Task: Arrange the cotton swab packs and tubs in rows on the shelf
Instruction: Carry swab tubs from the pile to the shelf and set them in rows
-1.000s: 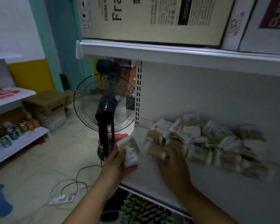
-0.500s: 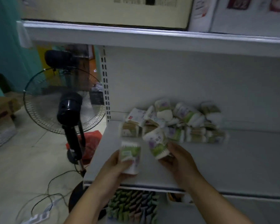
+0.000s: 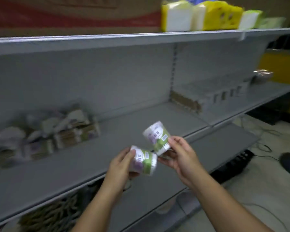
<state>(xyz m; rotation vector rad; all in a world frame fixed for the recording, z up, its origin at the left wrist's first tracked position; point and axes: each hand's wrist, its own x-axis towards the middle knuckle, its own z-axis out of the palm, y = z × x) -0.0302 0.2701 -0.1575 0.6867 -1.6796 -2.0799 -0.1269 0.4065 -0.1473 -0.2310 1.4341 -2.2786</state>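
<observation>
Green-labelled tubs fill both hands. The left hand (image 3: 120, 166) grips one tub (image 3: 144, 160); the right hand (image 3: 182, 156) grips another tub (image 3: 156, 137) just above. A blurry pile (image 3: 45, 133) lies left of them.

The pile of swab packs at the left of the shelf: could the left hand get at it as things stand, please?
Probably not right away: the left hand is full with a tub. The shelf between it and the pile is bare, so the way is free.

The shelf (image 3: 124, 131) lies bare through its middle and right — only the heaped packs (image 3: 45, 134) crowd the far left.
</observation>
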